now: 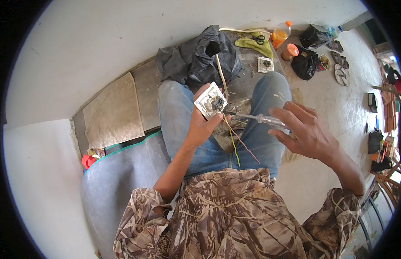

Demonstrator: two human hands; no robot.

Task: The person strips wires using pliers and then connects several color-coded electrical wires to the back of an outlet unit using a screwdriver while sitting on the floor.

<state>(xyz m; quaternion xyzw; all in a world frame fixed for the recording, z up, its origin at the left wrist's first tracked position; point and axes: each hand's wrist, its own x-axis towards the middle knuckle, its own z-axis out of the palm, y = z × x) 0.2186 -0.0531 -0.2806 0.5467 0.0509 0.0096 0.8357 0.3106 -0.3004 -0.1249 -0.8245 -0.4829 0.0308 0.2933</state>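
Note:
In my left hand (201,125) is a white square wall socket (207,100), its back with the dark terminal block turned up. My left thumb presses near its lower corner. Two thin wires (234,142), one yellow-green and one pinkish, hang from the terminals over my lap. My right hand (305,129) has its fingers curled around the clear handle of a screwdriver (261,118). The screwdriver's tip reaches the terminal block from the right. A white cable (221,75) runs behind the socket, up to a black plastic bag (196,56).
A second socket (265,64) lies on the ledge past my knee. Scissors (258,39) rest on a green cloth (251,44) near an orange drink bottle (280,34). Further right are an orange-lidded jar (290,52), another black bag (305,63) and sandals (340,74). A wall (88,47) borders the ledge.

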